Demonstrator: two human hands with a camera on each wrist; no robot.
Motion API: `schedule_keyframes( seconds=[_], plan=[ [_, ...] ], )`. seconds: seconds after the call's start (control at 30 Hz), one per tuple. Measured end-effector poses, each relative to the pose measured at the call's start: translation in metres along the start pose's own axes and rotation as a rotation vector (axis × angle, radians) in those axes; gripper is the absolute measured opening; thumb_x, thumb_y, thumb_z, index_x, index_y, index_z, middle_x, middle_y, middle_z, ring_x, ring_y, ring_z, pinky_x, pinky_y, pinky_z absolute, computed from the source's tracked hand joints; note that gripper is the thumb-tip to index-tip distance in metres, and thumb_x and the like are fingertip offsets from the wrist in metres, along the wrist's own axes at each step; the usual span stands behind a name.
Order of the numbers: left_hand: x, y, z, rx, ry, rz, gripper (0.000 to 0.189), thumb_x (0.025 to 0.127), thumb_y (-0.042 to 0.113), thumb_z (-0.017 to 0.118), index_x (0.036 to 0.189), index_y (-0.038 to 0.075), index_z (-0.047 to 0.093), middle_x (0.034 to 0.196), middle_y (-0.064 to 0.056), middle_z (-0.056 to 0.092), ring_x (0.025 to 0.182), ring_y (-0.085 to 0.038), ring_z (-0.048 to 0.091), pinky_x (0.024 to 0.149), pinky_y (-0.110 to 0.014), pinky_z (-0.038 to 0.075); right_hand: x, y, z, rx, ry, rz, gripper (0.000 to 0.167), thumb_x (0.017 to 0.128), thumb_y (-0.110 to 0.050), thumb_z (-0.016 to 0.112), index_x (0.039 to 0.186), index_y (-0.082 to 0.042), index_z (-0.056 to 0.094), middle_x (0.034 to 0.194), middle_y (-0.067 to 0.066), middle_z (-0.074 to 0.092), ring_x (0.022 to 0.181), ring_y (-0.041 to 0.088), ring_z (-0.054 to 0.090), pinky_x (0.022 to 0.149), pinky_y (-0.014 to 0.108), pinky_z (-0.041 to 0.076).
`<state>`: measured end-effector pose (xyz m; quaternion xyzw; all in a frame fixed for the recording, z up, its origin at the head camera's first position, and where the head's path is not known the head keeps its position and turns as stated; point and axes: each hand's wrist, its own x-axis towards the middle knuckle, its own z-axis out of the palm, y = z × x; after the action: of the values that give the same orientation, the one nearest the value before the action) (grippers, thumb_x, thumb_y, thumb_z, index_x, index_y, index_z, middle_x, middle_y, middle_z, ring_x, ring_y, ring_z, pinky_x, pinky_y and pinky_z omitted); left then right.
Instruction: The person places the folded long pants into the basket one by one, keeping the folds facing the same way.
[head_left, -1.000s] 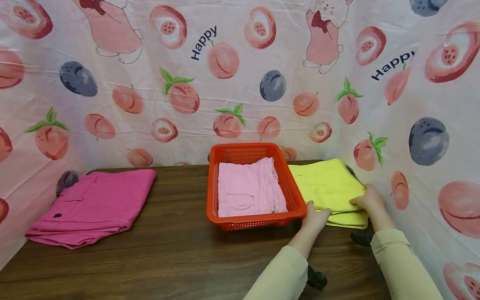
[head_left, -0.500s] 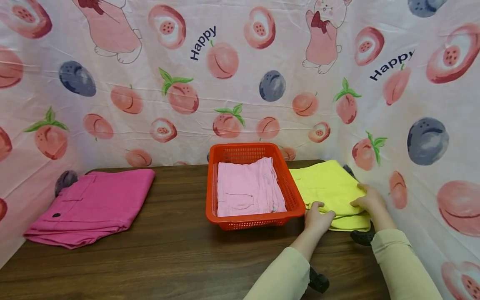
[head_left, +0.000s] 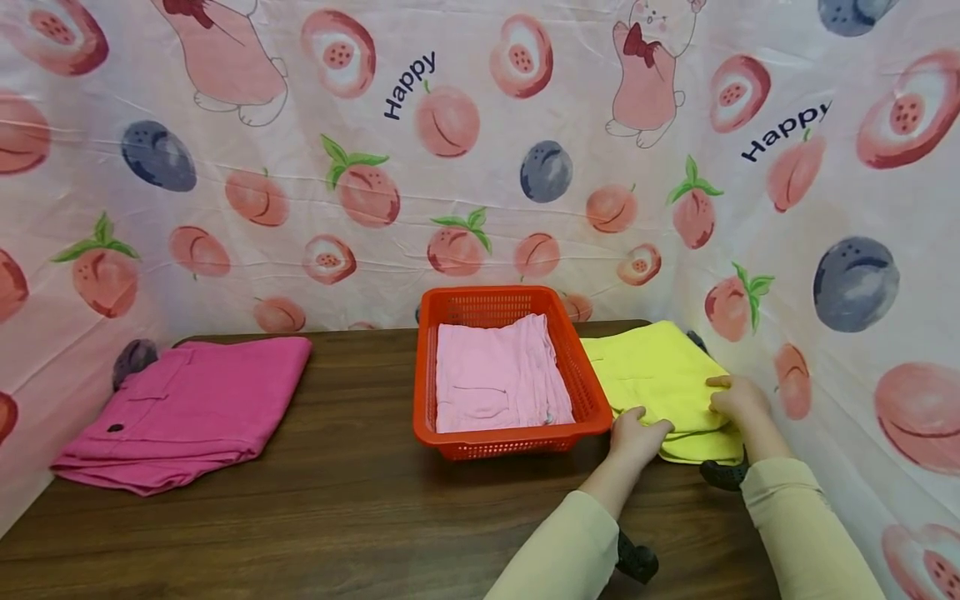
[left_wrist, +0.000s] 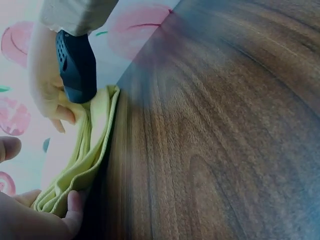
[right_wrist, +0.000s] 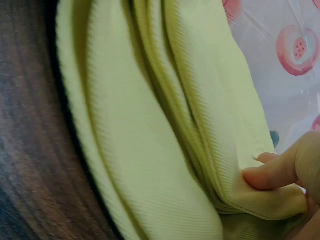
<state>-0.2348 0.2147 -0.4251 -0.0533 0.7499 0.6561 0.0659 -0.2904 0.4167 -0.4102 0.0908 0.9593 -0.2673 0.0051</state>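
Observation:
Folded yellow trousers [head_left: 652, 371] lie at the right end of the table, beside the red basket. My left hand [head_left: 636, 437] grips their near left corner; in the left wrist view its fingers [left_wrist: 75, 205] curl at the edge of the stacked layers, with a digit raised off the cloth. At the near right corner my right hand [head_left: 744, 408] holds the folded edge, thumb and a finger on top in the right wrist view; its other fingers are mostly hidden. Several layers show along the front edge of the yellow trousers [right_wrist: 145, 130].
A red plastic basket [head_left: 517, 437] stands just left of the yellow trousers, with folded pale pink trousers [head_left: 487, 367] in it. Folded magenta trousers [head_left: 202, 408] lie at the far left of the wooden table [head_left: 337, 517]. A fruit-printed curtain [head_left: 450, 183] encloses the back and sides.
The yellow trousers have shifted slightly right and toward me, with my left hand moving along. My right hand stays at the right corner. Basket and magenta trousers have not moved.

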Motion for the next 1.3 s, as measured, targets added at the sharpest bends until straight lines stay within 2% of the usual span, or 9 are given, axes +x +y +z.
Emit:
schedule_keyframes(
  seconds=[0.1,0.33,0.47,0.67,0.93,1.17,1.3],
  plan=[
    [-0.001,0.001,0.000,0.012,0.004,-0.007,0.049,0.075,0.018,0.078,0.119,0.000,0.065,0.122,-0.016,0.056,0.120,-0.033,0.048,0.096,-0.045,0.040,-0.002,-0.002,0.003,0.003,0.034,0.023,0.057,0.074,-0.005,0.046,0.128,0.011,0.051,0.123,0.037,0.046,0.063,0.028,0.042,0.050,0.030,0.036],
    [0.000,0.005,-0.001,0.050,-0.014,-0.015,0.051,0.076,0.023,0.079,0.121,0.003,0.065,0.123,-0.013,0.056,0.120,-0.031,0.048,0.096,-0.045,0.040,-0.010,-0.014,0.010,0.034,0.144,0.107,0.056,0.075,-0.002,0.044,0.129,0.008,0.053,0.132,0.036,0.042,0.074,0.034,0.046,0.050,0.031,0.036],
    [-0.001,0.010,-0.004,0.094,-0.032,-0.006,0.052,0.076,0.027,0.079,0.122,0.006,0.065,0.122,-0.011,0.057,0.118,-0.029,0.050,0.094,-0.043,0.042,-0.011,-0.016,0.014,0.074,0.184,0.133,0.056,0.076,0.001,0.043,0.131,0.007,0.052,0.134,0.035,0.040,0.070,0.034,0.046,0.045,0.031,0.036],
    [-0.004,0.015,-0.007,0.106,-0.042,-0.005,0.052,0.075,0.030,0.079,0.121,0.008,0.066,0.122,-0.010,0.055,0.116,-0.029,0.051,0.093,-0.042,0.043,-0.014,-0.016,0.017,0.048,0.248,0.148,0.053,0.078,-0.001,0.044,0.130,0.005,0.054,0.133,0.032,0.044,0.085,0.038,0.046,0.054,0.034,0.037],
    [-0.005,0.020,-0.009,0.112,-0.036,0.015,0.053,0.073,0.035,0.080,0.118,0.009,0.068,0.142,-0.020,0.038,0.125,-0.031,0.044,0.095,-0.041,0.041,-0.018,-0.020,0.016,0.045,0.297,0.158,0.053,0.080,-0.002,0.044,0.132,0.003,0.054,0.133,0.031,0.045,0.093,0.039,0.046,0.059,0.036,0.036],
    [-0.005,0.027,-0.013,0.127,-0.066,0.037,0.051,0.074,0.037,0.079,0.117,0.011,0.069,0.132,-0.017,0.044,0.116,-0.027,0.049,0.090,-0.039,0.044,-0.025,-0.023,0.011,0.035,0.355,0.121,0.054,0.078,0.000,0.044,0.130,0.001,0.057,0.130,0.030,0.049,0.100,0.044,0.050,0.061,0.037,0.035],
    [-0.006,0.031,-0.014,0.117,-0.086,0.050,0.050,0.075,0.038,0.080,0.117,0.013,0.069,0.137,-0.017,0.041,0.123,-0.027,0.044,0.092,-0.039,0.043,-0.028,-0.025,0.006,0.050,0.397,0.108,0.054,0.077,0.001,0.045,0.130,0.002,0.057,0.130,0.030,0.050,0.106,0.044,0.049,0.063,0.038,0.036]
  ],
)
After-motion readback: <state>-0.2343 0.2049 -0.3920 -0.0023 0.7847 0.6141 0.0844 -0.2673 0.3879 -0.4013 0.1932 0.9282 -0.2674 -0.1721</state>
